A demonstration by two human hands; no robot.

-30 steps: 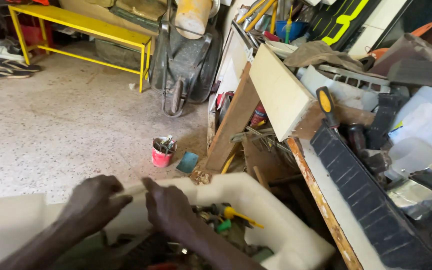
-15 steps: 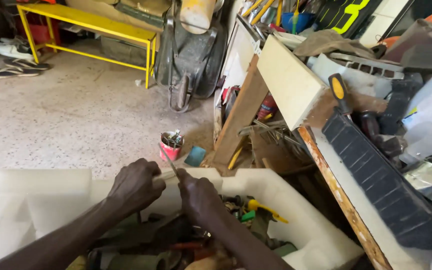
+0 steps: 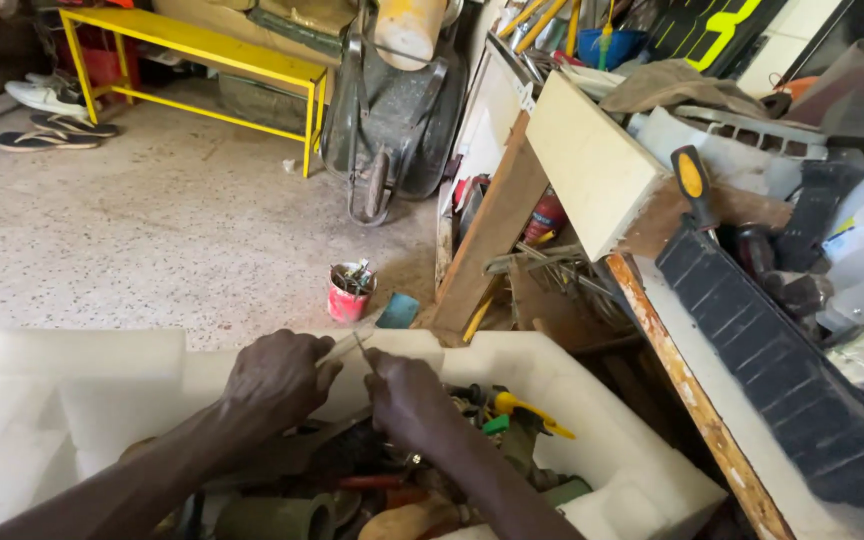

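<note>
Your left hand (image 3: 277, 380) and right hand (image 3: 407, 395) meet over the far wall of the white foam box (image 3: 82, 390), and between them you hold a thin pale strip (image 3: 344, 347). The left grip is pressed together around its near end; the right grip pinches the other end between fingertips, where a slim dark point sticks up. The strip hangs just above the box rim, not touching it as far as you can tell.

Below your wrists the box is packed with tools: a yellow-handled tool (image 3: 532, 412) lies to the right, a red-handled one (image 3: 372, 482) nearer you. Beyond the box, on the speckled floor (image 3: 152, 240), stands a small red can (image 3: 350, 292) with a blue scrap (image 3: 398, 310) just beside it. A wheelbarrow (image 3: 392, 110) and a yellow bench (image 3: 192, 55) stand well apart, farther back.
</note>
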